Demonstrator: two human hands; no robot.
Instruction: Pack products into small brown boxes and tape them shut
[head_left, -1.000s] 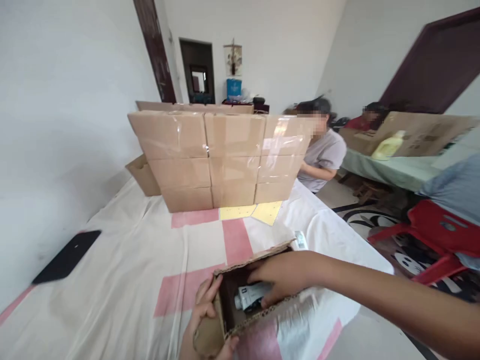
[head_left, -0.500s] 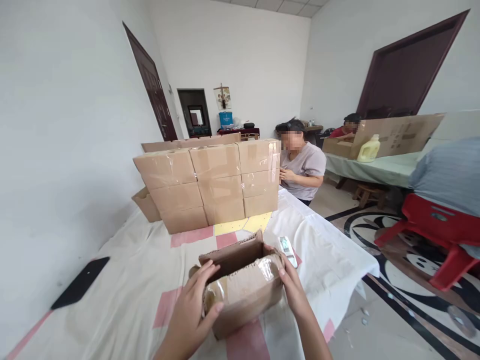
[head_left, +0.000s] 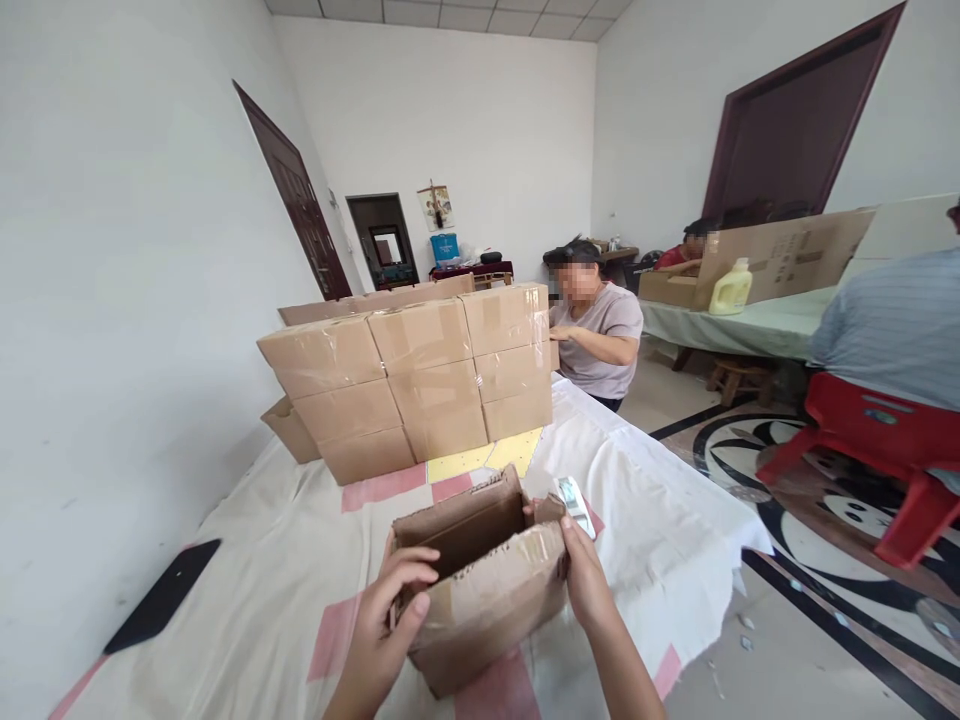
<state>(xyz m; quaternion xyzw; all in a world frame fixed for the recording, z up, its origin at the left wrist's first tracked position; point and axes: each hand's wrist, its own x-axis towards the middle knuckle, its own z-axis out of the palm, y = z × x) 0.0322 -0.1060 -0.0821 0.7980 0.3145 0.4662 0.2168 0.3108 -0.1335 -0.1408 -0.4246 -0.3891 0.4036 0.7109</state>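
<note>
An open-topped cardboard box [head_left: 495, 595] sits on the cloth-covered table [head_left: 637, 600] in front of me, its cut rim rough and its near side covered with clear tape. My left hand [head_left: 390, 610] grips the left end, thumb outside on the near wall and fingers over the rim. At the right end, my right hand [head_left: 583, 560] holds the edge between its thumb and fingers, some of them hidden behind the cardboard. A small white object with a greenish patch [head_left: 574, 505] lies just beyond my right hand. The box's floor is out of sight.
Taped cardboard boxes [head_left: 409, 385] stand stacked across the table's far part. A flat black object [head_left: 163, 597] lies at the left edge. Behind the stack sits a person [head_left: 600, 330]. Rightward are a red plastic chair [head_left: 862, 430], another seated person and a yellow jug [head_left: 731, 288].
My right fingers have moved over the box's right rim, and my left hand has shifted lower on the left end. The head view has tilted slightly up.
</note>
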